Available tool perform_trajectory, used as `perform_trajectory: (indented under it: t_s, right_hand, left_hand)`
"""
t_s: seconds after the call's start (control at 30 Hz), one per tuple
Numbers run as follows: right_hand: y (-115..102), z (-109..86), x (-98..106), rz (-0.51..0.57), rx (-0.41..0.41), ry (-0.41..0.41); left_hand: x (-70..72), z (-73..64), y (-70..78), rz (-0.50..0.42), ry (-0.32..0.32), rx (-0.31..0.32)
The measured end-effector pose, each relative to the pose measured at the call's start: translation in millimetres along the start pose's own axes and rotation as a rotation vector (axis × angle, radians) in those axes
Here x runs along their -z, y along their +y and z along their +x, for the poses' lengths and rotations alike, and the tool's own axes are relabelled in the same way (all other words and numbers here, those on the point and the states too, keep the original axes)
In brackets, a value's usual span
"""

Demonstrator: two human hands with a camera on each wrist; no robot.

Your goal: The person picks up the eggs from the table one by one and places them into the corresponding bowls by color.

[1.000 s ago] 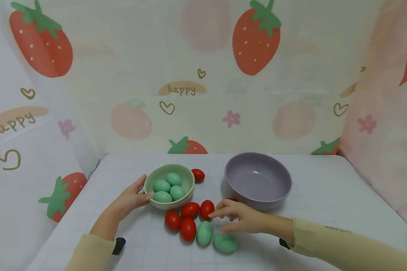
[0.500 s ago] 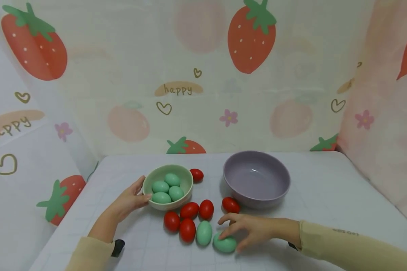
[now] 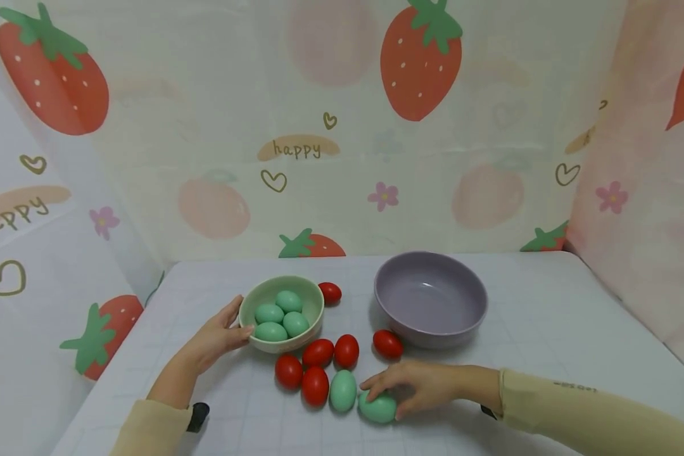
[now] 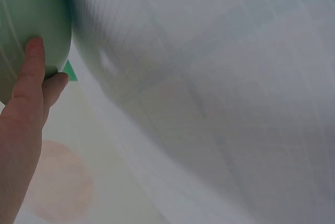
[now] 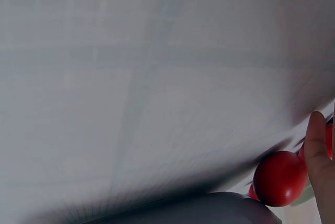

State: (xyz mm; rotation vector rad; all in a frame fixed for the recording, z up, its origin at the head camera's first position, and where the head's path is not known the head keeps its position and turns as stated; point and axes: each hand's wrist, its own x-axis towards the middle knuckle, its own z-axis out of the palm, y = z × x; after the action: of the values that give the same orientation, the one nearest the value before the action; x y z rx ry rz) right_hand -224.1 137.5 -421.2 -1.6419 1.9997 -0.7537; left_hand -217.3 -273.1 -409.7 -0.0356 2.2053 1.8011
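In the head view, my left hand [image 3: 220, 335] holds the left side of a pale green bowl [image 3: 317, 332], thumb at the rim and fingers along the outer wall. Several light green eggs [image 3: 269, 313] lie inside it. My right hand [image 3: 416, 384] grips another green egg [image 3: 378, 408] on the table from above, thumb on its right side and fingers over its top left. Just left of that egg lies one more green egg [image 3: 342, 391]. The left wrist view shows straight fingers [image 4: 34, 69] against the bowl's wall; the gripped egg is hidden from the right wrist view.
A large purple bowl [image 3: 430, 304] with nothing in it stands at the back right. Red eggs lie about: several near the green bowl's front, including one red egg [image 3: 316, 386], another red egg [image 3: 387, 344] before the purple bowl, and a red egg [image 3: 331, 292] behind right.
My right hand has moved down and slightly right from over the red eggs, and its fingers have closed on the right-hand green egg. My left hand stays at the bowl.
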Motion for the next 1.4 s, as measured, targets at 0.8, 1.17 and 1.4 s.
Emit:
perform_trajectory:
  t_s: [0.8,1.17,1.4]
  right_hand:
    - [0,4.1,1,0.126,-0.007,0.057]
    - [-15,9.5,24,0.252,-0.076,0.09]
    - [-26,19.3,34,0.244,-0.088,0.134]
  left_hand:
    - [4.1,-1.0,-0.9,-0.008,-0.022,-0.012]
    - [1.2,0.8,-1.5,-0.006,0.001,-0.008]
    - [-1.3,0.1,-0.8,0.01,0.012,-0.003]
